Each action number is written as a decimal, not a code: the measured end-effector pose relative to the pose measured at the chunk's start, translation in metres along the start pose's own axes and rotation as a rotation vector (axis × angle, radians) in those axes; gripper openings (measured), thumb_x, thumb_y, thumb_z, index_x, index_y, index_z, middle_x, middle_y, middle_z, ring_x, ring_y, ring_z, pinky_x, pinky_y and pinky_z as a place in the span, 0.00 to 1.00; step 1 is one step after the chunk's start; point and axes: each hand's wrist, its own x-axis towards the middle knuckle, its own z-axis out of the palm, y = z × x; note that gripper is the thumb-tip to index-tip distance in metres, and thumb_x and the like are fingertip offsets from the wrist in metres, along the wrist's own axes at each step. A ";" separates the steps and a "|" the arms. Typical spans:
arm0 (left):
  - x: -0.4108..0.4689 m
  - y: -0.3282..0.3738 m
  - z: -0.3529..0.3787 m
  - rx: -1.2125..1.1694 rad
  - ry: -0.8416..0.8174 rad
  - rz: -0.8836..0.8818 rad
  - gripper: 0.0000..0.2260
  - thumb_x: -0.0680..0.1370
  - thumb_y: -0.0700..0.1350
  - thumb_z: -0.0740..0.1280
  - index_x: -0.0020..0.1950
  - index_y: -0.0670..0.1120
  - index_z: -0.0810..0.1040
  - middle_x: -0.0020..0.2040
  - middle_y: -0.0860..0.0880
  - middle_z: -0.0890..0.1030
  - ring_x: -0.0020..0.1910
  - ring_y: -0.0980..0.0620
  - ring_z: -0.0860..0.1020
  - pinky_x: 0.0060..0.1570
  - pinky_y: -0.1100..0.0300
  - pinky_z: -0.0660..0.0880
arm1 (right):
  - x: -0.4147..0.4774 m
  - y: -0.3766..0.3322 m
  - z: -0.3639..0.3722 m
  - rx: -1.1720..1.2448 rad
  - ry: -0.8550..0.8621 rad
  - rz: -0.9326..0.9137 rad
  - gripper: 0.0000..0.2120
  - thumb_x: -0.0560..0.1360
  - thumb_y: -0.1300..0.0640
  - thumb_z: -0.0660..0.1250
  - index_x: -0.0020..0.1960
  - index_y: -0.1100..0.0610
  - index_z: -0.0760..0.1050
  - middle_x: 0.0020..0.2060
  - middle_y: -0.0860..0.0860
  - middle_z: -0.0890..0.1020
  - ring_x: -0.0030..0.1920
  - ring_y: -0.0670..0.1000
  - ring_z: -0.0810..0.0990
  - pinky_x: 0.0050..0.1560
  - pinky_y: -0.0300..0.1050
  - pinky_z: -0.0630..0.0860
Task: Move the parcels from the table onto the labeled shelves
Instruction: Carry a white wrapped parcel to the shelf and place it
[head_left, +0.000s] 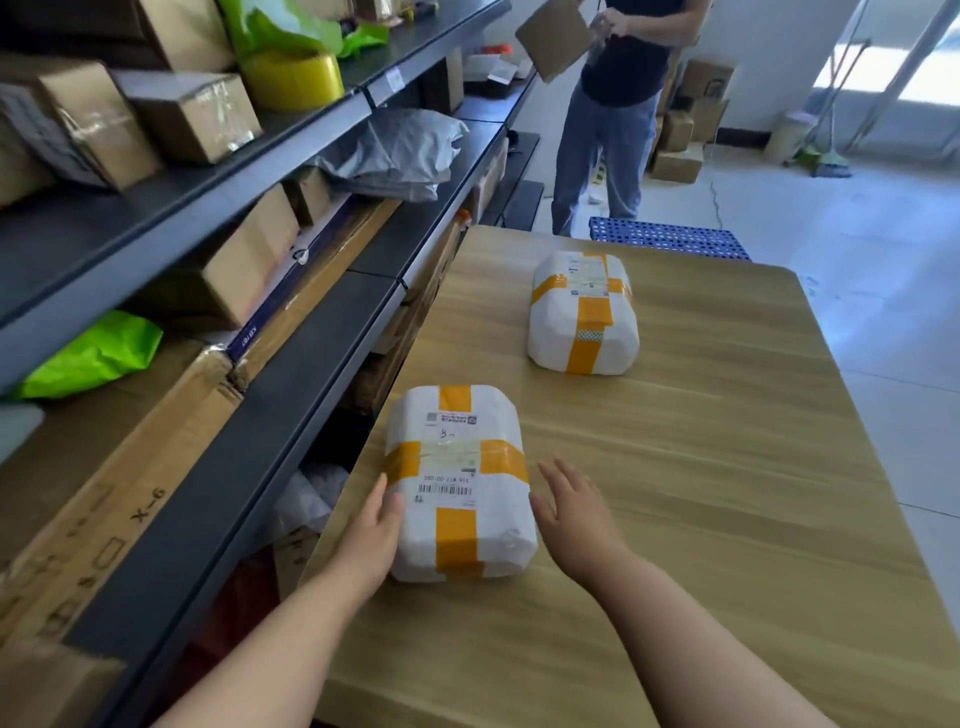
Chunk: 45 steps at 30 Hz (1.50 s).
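On the near left part of the wooden table (701, 493), both bare forearms reach forward and flank the near parcel (460, 483). The left hand (376, 525) lies flat against the parcel's left side, fingers straight and held together. The right hand (571, 512) hovers palm down just beside its right side, fingers straight and slightly spread; whether the thumb touches the wrapping cannot be told. This parcel is a white plastic bundle crossed by orange tape, with a barcode label and a handwritten "8-" on top. A far parcel (583, 312), wrapped the same way, lies toward the table's far end, well apart from the hands. Dark shelves (249, 353) holding cardboard boxes run along the table's left edge. Beyond the table's far end stand a blue crate (670, 239) and another person (608, 114).
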 end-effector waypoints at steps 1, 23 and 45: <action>0.004 -0.002 0.000 0.019 0.019 -0.024 0.25 0.83 0.52 0.54 0.79 0.49 0.52 0.77 0.46 0.60 0.75 0.46 0.59 0.70 0.51 0.58 | 0.005 0.001 0.003 0.044 -0.018 0.028 0.25 0.82 0.48 0.54 0.77 0.52 0.55 0.78 0.52 0.53 0.77 0.53 0.51 0.74 0.45 0.49; -0.040 -0.035 -0.005 -0.357 0.176 -0.003 0.42 0.68 0.62 0.70 0.78 0.57 0.54 0.71 0.54 0.68 0.67 0.54 0.69 0.67 0.51 0.68 | -0.002 -0.027 0.036 0.623 -0.046 -0.052 0.33 0.74 0.45 0.67 0.74 0.53 0.62 0.66 0.47 0.74 0.64 0.47 0.73 0.66 0.47 0.69; -0.282 -0.168 -0.029 -0.510 0.869 -0.072 0.40 0.66 0.66 0.68 0.75 0.63 0.57 0.73 0.57 0.66 0.69 0.57 0.67 0.69 0.48 0.67 | -0.155 -0.105 0.127 0.492 -0.556 -0.506 0.39 0.66 0.30 0.66 0.72 0.44 0.61 0.66 0.43 0.72 0.67 0.47 0.71 0.66 0.56 0.71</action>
